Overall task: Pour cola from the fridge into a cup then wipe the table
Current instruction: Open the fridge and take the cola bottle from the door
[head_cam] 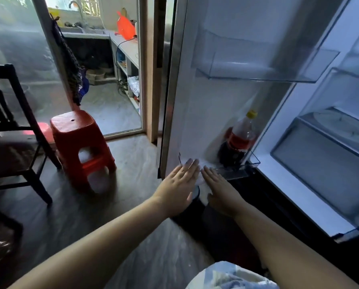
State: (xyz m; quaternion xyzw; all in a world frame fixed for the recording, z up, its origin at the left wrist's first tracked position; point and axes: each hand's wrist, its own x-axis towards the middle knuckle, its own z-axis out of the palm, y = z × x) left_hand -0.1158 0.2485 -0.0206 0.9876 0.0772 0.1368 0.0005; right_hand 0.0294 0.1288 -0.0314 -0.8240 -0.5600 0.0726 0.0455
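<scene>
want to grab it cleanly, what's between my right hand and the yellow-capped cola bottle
Head view: only the clear plastic front wall of the door shelf stands between the right hand and the red-labelled cola bottle.

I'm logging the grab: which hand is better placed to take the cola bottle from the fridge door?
Right. The right hand, open, lies nearer the cola bottle, which stands at the right end of the lower door bin. The left hand would probably have to cross it.

Dark cola bottle (238, 140) with red label and yellow cap; red stool (80, 140); black chair (13, 113)
</scene>
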